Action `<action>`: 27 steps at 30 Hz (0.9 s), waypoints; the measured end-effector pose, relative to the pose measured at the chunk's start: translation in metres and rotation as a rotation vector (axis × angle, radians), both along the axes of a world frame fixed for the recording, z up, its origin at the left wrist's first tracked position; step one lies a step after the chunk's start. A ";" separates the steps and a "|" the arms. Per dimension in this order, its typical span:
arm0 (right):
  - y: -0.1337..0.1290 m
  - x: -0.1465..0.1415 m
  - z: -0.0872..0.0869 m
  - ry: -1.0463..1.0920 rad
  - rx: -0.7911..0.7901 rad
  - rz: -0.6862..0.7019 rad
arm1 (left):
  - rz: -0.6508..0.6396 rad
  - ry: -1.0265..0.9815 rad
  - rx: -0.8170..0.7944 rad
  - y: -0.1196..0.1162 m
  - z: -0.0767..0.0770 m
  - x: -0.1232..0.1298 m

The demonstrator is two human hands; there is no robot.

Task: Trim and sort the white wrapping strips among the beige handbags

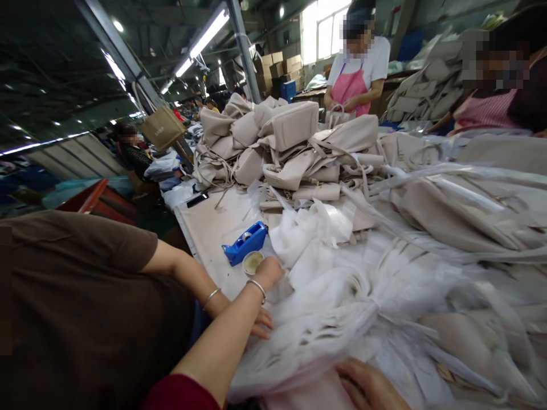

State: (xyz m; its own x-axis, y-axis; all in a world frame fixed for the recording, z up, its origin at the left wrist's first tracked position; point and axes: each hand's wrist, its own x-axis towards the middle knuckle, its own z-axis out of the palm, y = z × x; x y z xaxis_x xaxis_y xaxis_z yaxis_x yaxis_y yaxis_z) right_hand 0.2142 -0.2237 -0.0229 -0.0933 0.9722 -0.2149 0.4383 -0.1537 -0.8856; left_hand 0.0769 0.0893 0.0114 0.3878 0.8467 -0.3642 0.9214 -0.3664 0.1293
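My left hand (269, 273), with a silver bangle at the wrist and a red sleeve behind it, is closed beside a roll of tape (253, 262). Its fingertips meet white wrapping (314, 293), and what they pinch is hidden. At the bottom edge, my right hand (370, 384) is blurred, its fingers curled against a pale beige surface (316, 390) under the wrapping. I cannot make out what is in them. Just beyond the tape roll stands a blue tape dispenser (245, 244).
A brown-shirted co-worker's hand (260, 323) lies beneath my left forearm. Beige handbags (294, 125) are heaped across the table, with plastic-wrapped bags (461, 210) at right. A phone (197, 199) lies near the left edge. A person in a pink apron (350, 88) works opposite.
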 end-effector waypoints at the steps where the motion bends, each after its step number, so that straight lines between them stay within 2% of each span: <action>1: -0.002 0.000 0.000 -0.035 -0.017 0.004 | -0.001 0.007 -0.004 0.002 0.002 -0.002; 6: -0.009 -0.003 0.002 -0.140 -0.040 0.011 | -0.047 0.026 -0.014 0.007 0.002 -0.006; 13: -0.016 -0.003 0.006 -0.188 -0.058 0.025 | -0.062 -0.010 0.036 -0.002 0.005 -0.006; 19: -0.026 -0.004 0.009 -0.177 -0.090 -0.072 | -0.065 -0.085 0.080 -0.007 0.008 -0.009; 27: -0.035 0.003 0.003 -0.138 -0.075 -0.189 | -0.047 -0.197 0.106 -0.013 0.014 -0.010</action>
